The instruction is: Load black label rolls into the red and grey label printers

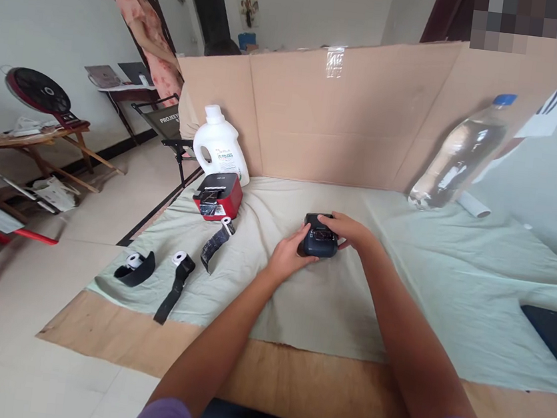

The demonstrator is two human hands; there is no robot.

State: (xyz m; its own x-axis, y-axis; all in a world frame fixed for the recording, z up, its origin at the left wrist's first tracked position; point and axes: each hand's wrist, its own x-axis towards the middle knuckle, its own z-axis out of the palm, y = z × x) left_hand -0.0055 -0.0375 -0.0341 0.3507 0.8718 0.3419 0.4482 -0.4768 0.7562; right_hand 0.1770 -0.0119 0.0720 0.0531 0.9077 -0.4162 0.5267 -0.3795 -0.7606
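Note:
Between my hands a small dark blue label printer [320, 246] sits on the pale green cloth [326, 322]. My left hand [287, 257] grips its left side, with the thumb up by the top edge. From the other side my right hand [349, 230] holds it, its fingers on the top and along the right side. Left of it stands a red box-shaped device [220, 197] with a black top. Nearby lie a roll with a black strip unrolled [214, 245], a second such roll [178, 285], and a small white roll [134, 261] in a black curved piece.
A white detergent bottle [220, 142] and a large clear bottle [462, 159] with a blue cap stand before a cardboard screen [339, 122]. A dark flat object [555, 338] lies at the right edge. One person [150, 33] stands behind, at left.

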